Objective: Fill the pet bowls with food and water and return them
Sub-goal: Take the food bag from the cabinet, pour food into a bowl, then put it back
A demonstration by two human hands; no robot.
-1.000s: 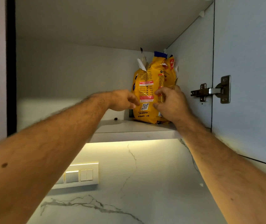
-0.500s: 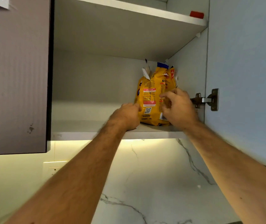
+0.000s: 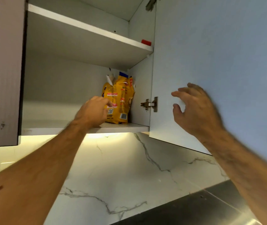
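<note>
While the left hand (image 3: 93, 112) touches the yellow food bag (image 3: 119, 101) — grip unclear; right hand (image 3: 194, 109) spread wide, empty.

A wall cupboard (image 3: 74, 75) stands open above both hands, white inside, with an upper shelf (image 3: 87, 28) and a lower shelf (image 3: 129, 126) at hand height. Its pale door (image 3: 219, 54) swings out to the right, behind the right hand, hung on a metal hinge (image 3: 149, 104) between the two hands. A small red thing (image 3: 146, 42) sits on the upper shelf. Left of the left hand hangs a dark closed door (image 3: 1, 70). Below, a lit strip glows on the white marble wall (image 3: 121, 168). A steel surface (image 3: 202, 207) lies bottom right.
</note>
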